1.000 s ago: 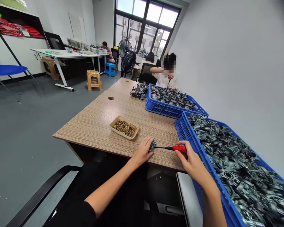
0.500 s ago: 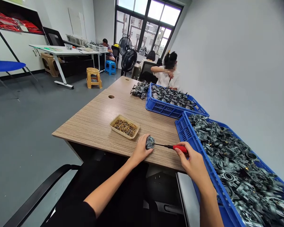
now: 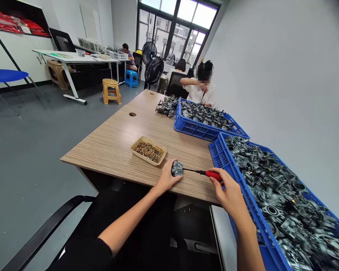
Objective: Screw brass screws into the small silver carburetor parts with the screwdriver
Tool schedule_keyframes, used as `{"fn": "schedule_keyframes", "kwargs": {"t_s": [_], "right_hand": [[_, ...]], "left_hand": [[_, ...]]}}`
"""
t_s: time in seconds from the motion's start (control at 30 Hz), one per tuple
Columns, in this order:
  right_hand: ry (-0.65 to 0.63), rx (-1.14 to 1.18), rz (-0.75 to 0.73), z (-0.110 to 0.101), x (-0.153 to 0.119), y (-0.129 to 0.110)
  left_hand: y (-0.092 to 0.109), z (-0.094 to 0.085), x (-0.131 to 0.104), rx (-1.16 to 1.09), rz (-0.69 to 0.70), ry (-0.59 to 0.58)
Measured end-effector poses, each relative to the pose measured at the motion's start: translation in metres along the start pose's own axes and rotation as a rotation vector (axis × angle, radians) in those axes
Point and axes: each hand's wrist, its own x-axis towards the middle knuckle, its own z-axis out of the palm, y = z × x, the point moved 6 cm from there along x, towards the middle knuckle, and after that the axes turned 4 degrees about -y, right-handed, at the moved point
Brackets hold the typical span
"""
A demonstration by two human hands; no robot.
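Note:
Near the front edge of the wooden table (image 3: 107, 145), my left hand (image 3: 166, 177) grips a small grey metal part (image 3: 177, 168). My right hand (image 3: 227, 188) is closed on the red handle of a screwdriver (image 3: 213, 174). The dark shaft points left, and its tip meets the right side of the metal part. Just beyond my left hand sits a beige tray (image 3: 135, 151) holding many small brass pieces (image 3: 149, 151).
A blue crate (image 3: 223, 160) heaped with metal parts stands to the right. Behind it are another filled blue crate (image 3: 192, 130) and a pile of parts (image 3: 167, 106). A person in white (image 3: 205, 88) works at the far end. A chair armrest (image 3: 45, 229) is at lower left.
The metal part has turned slightly in my left hand, showing a different face. Both hands have shifted very slightly, with the screwdriver still against the part.

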Motion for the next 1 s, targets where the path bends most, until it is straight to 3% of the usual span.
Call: {"fn": "schedule_keyframes", "kwargs": {"t_s": [0.2,1.0], "right_hand": [[-0.012,0.044,-0.065,0.001,0.001,-0.004],[-0.096,0.053,-0.023,0.001,-0.003,-0.016]], "left_hand": [[-0.002,0.001,-0.001,0.007,0.014,-0.003],[0.004,0.003,-0.002,0.028,0.066,-0.031]]}}
